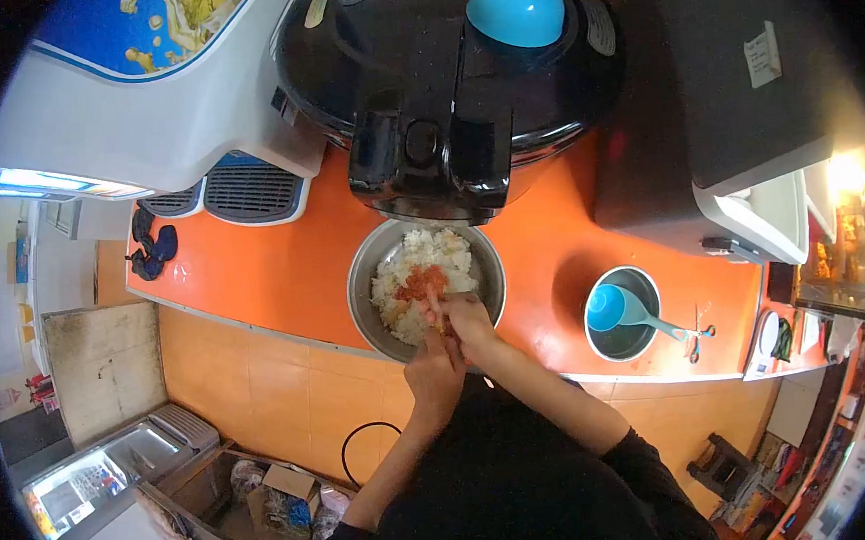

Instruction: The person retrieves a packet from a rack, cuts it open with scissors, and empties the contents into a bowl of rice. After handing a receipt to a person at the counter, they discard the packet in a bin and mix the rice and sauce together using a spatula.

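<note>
A round metal bowl (358, 293) of white rice (451, 254) stands near the counter's front edge. Some orange-red topping (423, 281) lies in the middle of the rice. Over the front of the bowl, my left hand (434, 372) and my right hand (466, 320) meet, their fingers closed and pressed together. Whatever is between them is hidden or too small to name. Just behind the bowl rises a large black cooker (431, 100) with its lid down, and a blue bowl (517, 8) sits upside down on top.
To the right, a metal pot (655, 290) holds a light-blue ladle (636, 316); blue-handled scissors (698, 334) lie beside it. A white dispenser (201, 116) with drip trays (254, 189) stands left on the orange counter (282, 270). A dark appliance (659, 204) is at right.
</note>
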A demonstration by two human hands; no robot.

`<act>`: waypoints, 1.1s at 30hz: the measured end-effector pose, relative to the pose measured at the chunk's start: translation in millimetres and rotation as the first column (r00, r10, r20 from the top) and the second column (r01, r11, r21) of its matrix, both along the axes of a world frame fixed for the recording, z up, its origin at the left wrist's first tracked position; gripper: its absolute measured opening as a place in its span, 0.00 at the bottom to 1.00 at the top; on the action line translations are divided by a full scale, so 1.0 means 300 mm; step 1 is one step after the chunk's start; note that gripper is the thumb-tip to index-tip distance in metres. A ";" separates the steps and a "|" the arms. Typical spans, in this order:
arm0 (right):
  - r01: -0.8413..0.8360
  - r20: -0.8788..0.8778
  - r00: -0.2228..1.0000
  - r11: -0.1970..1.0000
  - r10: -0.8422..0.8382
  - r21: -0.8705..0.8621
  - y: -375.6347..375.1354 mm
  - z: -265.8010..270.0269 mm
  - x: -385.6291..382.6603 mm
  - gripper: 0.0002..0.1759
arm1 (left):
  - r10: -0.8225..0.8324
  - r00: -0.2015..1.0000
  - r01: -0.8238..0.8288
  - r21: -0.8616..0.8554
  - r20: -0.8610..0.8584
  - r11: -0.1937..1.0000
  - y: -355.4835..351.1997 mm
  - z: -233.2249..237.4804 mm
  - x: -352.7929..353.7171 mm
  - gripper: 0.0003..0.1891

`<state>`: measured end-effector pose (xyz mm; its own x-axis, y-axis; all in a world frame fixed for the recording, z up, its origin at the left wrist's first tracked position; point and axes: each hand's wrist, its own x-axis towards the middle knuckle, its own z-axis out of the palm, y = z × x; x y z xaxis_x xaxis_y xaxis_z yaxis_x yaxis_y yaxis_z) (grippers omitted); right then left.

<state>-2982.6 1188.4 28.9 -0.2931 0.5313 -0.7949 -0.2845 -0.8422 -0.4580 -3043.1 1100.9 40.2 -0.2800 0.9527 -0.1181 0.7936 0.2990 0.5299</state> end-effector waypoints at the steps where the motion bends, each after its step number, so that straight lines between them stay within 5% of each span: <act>1: -0.029 0.050 0.998 0.999 0.028 0.022 0.007 0.030 0.000 0.07 | 0.014 1.000 -0.014 0.033 0.009 0.999 0.003 0.006 0.004 0.11; 3: -0.089 0.075 0.994 0.995 0.085 0.052 0.012 0.026 0.003 0.09 | 0.041 0.999 -0.044 0.101 0.028 0.994 0.015 0.023 0.013 0.11; 6: -0.234 -0.001 0.972 0.970 0.235 0.057 0.014 -0.013 0.028 0.12 | 0.165 0.894 -0.199 0.040 0.417 0.979 -0.002 -0.028 -0.026 0.14; 8: -0.406 -0.057 0.911 0.913 0.408 0.043 0.034 0.056 0.058 0.14 | 0.432 0.435 -0.418 -0.248 0.790 0.874 0.019 0.012 -0.047 0.17; 9: -0.335 -0.170 0.928 0.942 0.333 0.020 0.026 0.059 0.057 0.15 | 0.517 0.121 -0.445 -0.419 0.847 0.791 0.032 0.036 -0.058 0.18; 11: -0.193 -0.378 0.912 0.980 0.159 -0.055 0.003 0.079 0.057 0.15 | 0.484 -0.122 -0.365 -0.493 0.866 0.790 0.055 0.081 -0.091 0.20; 15: -0.221 -0.328 0.928 0.969 0.174 -0.109 -0.002 0.132 0.056 0.13 | 0.369 -0.430 -0.125 -0.459 0.824 0.879 0.041 0.025 -0.120 0.24; 18: -0.156 -0.285 0.950 0.985 0.129 -0.075 -0.023 0.058 0.053 0.12 | 0.590 0.187 -0.188 -0.561 0.785 0.806 0.066 0.083 -0.119 0.27; 21: -0.153 -0.298 0.946 0.986 0.128 -0.063 -0.013 0.094 0.060 0.13 | 0.638 0.259 -0.121 -0.632 0.725 0.766 0.075 0.102 -0.138 0.29; 27: -0.268 -0.103 0.959 0.963 0.263 -0.035 0.026 0.120 0.075 0.09 | 0.333 0.467 -0.209 -0.264 0.819 0.942 0.041 0.082 -0.122 0.21; 29: -0.347 0.016 0.938 0.936 0.347 0.063 0.022 0.090 0.076 0.09 | 0.291 0.551 -0.262 -0.169 0.782 0.950 0.033 0.047 -0.107 0.19; 33: -0.376 -0.039 0.921 0.910 0.388 0.174 0.019 0.107 0.070 0.08 | 0.241 0.755 -0.282 -0.031 0.610 0.959 0.033 0.010 -0.107 0.15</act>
<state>-2961.6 1194.0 61.0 -0.5517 0.4851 -0.6785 0.0080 -0.8104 -0.5859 -3075.2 1110.8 43.1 -0.4098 0.8636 -0.2935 0.2012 0.3995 0.8944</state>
